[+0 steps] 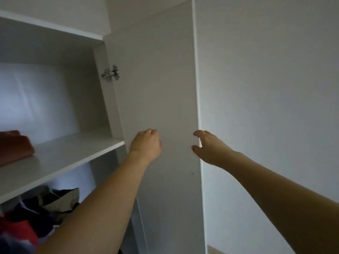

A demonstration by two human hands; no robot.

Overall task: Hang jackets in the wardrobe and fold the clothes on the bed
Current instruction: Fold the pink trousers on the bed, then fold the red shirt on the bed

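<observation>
The white wardrobe door point(161, 88) stands swung out in front of me, hinged on its left side. My left hand point(145, 143) lies against the door's inner face with its fingers curled under. My right hand point(205, 145) holds the door's free right edge, thumb on the near side and fingers hooked round the edge. Below the shelf point(69, 153), at the lower left, several dark, red and pale jackets point(36, 213) are packed together inside the wardrobe.
A folded reddish-brown cloth point(14, 147) lies on the shelf at the left. A metal hinge point(111, 73) joins the door to the wardrobe's side panel. A plain white wall point(275, 88) fills the right side.
</observation>
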